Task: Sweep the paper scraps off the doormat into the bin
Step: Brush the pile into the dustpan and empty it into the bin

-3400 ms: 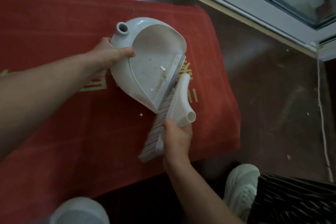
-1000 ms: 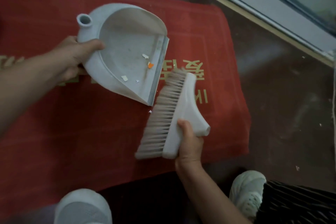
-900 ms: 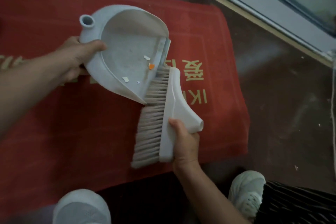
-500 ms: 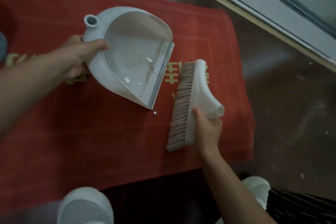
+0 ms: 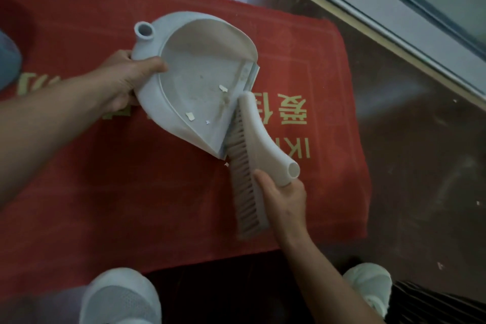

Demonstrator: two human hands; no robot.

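Note:
A white dustpan [image 5: 194,71] is tilted on the red doormat [image 5: 105,192], and my left hand [image 5: 123,79] grips its rear rim near the hollow handle stub. Inside the pan lie a few white paper scraps [image 5: 190,116]. My right hand [image 5: 284,197] holds a white hand brush [image 5: 252,155] by its handle. The brush's bristles press against the pan's front lip. One tiny white scrap [image 5: 226,164] lies on the mat just below the lip's lower corner.
Dark glossy floor [image 5: 420,139] with small white flecks lies right of the mat. A door sill and frame [image 5: 394,16] run diagonally at top right. My two white shoes [image 5: 121,297] [image 5: 368,284] stand at the mat's near edge. No bin is in view.
Since half a second ago my right hand has brought the brush left from the bare mat up against the dustpan's lip. The pan and my left hand have hardly moved.

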